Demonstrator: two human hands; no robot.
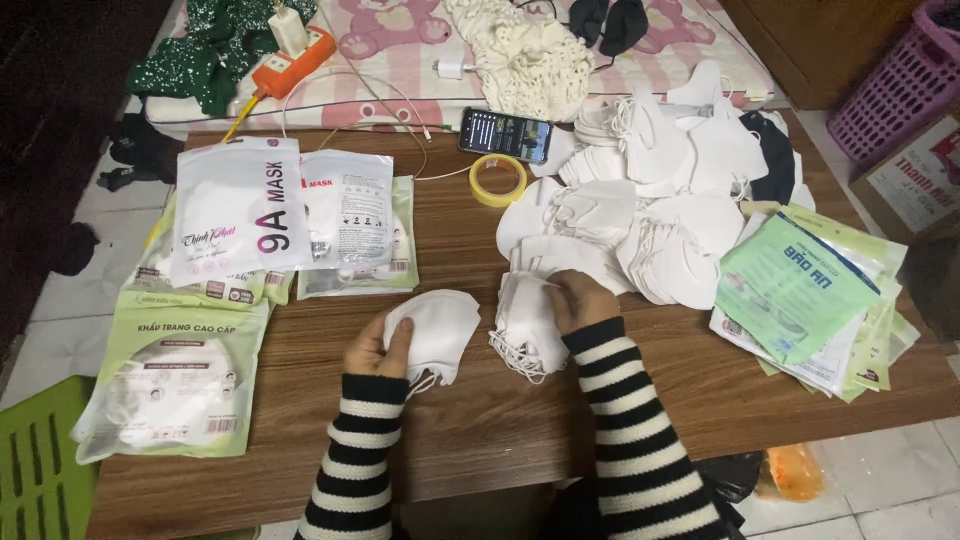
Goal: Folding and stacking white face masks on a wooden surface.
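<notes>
White folded mask (440, 330), grasped by the left hand (380, 348) at lower centre, may slip, while the right hand (580, 300), gripping the adjacent mask stack (530, 325) on the bench (480, 420), may snag trailing ear loops and topple it.

We are looking down on a low wooden surface (480, 430) with a brown grain, standing on a floor of pale tiles (880, 490). Behind it a mattress (400, 40) is lying, covered in a pink sheet with bear figures. A purple plastic basket (895, 85) is sitting at the far right beside dark wooden furniture (820, 40) — and a green slatted piece (35, 470) is showing at the lower left. Soft, even light is falling throughout.
</notes>
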